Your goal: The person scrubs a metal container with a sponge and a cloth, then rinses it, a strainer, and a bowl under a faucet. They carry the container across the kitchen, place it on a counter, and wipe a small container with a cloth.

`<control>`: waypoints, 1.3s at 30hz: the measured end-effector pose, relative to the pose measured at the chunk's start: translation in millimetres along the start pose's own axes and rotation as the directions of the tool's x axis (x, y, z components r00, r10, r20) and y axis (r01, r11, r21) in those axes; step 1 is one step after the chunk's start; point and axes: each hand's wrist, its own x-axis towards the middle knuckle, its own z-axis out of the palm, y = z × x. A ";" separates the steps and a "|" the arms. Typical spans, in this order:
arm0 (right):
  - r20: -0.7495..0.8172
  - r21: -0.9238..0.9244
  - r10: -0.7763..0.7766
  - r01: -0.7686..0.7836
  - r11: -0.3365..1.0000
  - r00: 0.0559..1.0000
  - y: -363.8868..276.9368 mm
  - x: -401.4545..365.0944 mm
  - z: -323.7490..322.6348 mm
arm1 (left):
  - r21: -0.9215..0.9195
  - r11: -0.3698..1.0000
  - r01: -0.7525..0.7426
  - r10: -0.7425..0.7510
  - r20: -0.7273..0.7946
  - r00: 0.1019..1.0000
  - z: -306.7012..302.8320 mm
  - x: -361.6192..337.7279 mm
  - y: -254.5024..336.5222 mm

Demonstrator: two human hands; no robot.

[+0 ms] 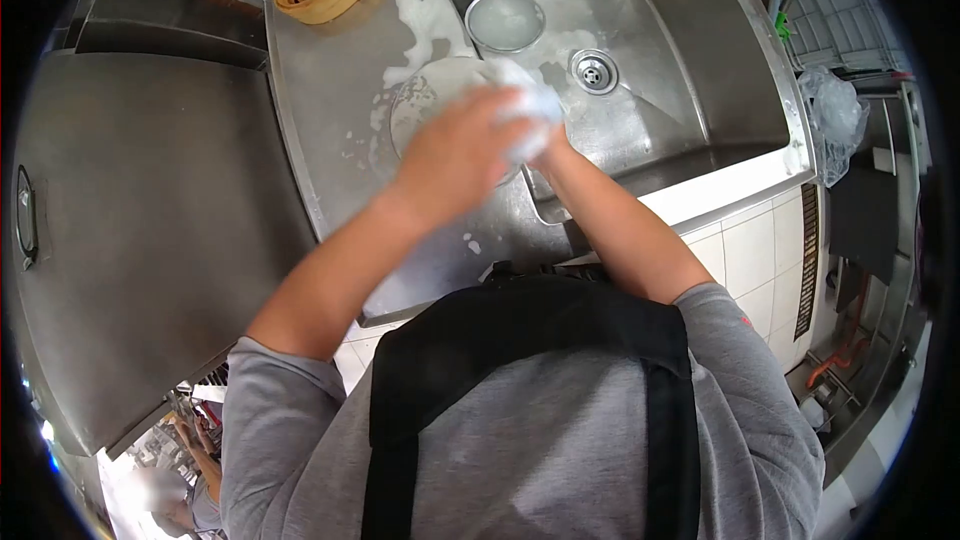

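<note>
Just above the middle of the frame, the left hand (455, 155) presses a soapy white cloth (530, 105) onto a round metal plate (425, 100), fingers curled over the cloth. The plate lies flat on the wet table (330, 90) beside the sink (700, 70), showing at the hand's upper left. The right hand (553, 152) is nearly hidden, and I cannot tell how its fingers are set.

No lettering, label or number can be read anywhere, perhaps owing to blur.
</note>
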 end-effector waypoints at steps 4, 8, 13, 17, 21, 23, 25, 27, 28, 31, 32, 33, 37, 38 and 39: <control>-0.149 -0.420 -0.095 0.024 0.907 0.984 -3.7 -3.2 14.9 | 0.027 0.989 0.143 -0.141 -0.062 0.988 -6.5 12.0 -33.7; -0.185 -0.365 -0.086 0.013 0.931 0.979 -4.2 -6.8 15.2 | -0.048 0.946 0.319 -0.322 -0.066 0.944 -24.3 -5.6 -50.7; -0.206 -0.328 -0.029 -0.041 0.944 0.978 -10.6 -18.1 27.4 | -0.007 0.985 0.170 -0.170 0.002 0.985 -23.5 -35.2 -2.8; -0.179 -0.392 -0.037 -0.037 0.919 0.983 -12.1 -13.8 24.8 | -0.182 0.890 0.417 -0.446 -0.168 0.879 -21.2 -47.6 -44.9; -0.160 -0.406 -0.013 -0.054 0.912 0.987 -10.8 -9.3 19.9 | -0.023 0.968 0.250 -0.251 -0.147 0.957 -17.7 -63.5 -19.0; -0.130 -0.389 -0.013 -0.039 0.920 0.991 -10.0 -9.7 15.6 | -0.018 0.958 0.287 -0.286 -0.144 0.947 -19.7 -62.7 -28.9; -0.089 -0.373 -0.019 -0.015 0.928 0.996 -12.8 -10.3 19.8 | -0.221 0.896 0.386 -0.430 -0.210 0.878 -26.2 -57.8 -42.9; -0.122 -0.402 -0.018 -0.033 0.915 0.992 -13.9 -12.6 23.5 | -0.144 0.947 0.288 -0.310 -0.169 0.935 -24.8 -65.1 -20.1; -0.125 -0.399 -0.016 -0.036 0.916 0.992 -13.3 -13.9 25.4 | -0.079 0.980 0.182 -0.190 -0.111 0.975 -24.7 -70.1 -8.4; -0.109 -0.395 0.006 -0.049 0.918 0.994 -14.8 -19.7 23.7 | -0.120 0.956 0.269 -0.284 -0.139 0.949 -24.0 -64.0 -34.8; -0.076 -0.384 0.014 -0.042 0.922 0.997 -15.4 -20.1 23.6 | -0.151 0.927 0.343 -0.368 -0.197 0.909 -24.2 -63.0 -45.3; -0.037 -0.375 0.020 -0.032 0.927 0.999 -16.5 -19.2 25.2 | -0.150 0.927 0.344 -0.369 -0.200 0.908 -25.4 -63.8 -42.0; -0.065 -0.411 0.053 -0.075 0.909 0.996 -19.0 -19.6 26.5 | -0.089 0.974 0.208 -0.216 -0.088 0.972 -26.1 -63.6 -7.5; -0.052 -0.425 0.055 -0.072 0.902 0.997 -18.2 -18.3 25.2 | -0.109 0.987 0.118 -0.120 -0.009 0.993 -25.5 -64.4 -0.5; -0.042 -0.442 0.058 -0.071 0.894 0.997 -17.5 -18.8 22.1 | -0.117 0.986 0.120 -0.121 -0.007 0.993 -26.1 -60.0 -11.9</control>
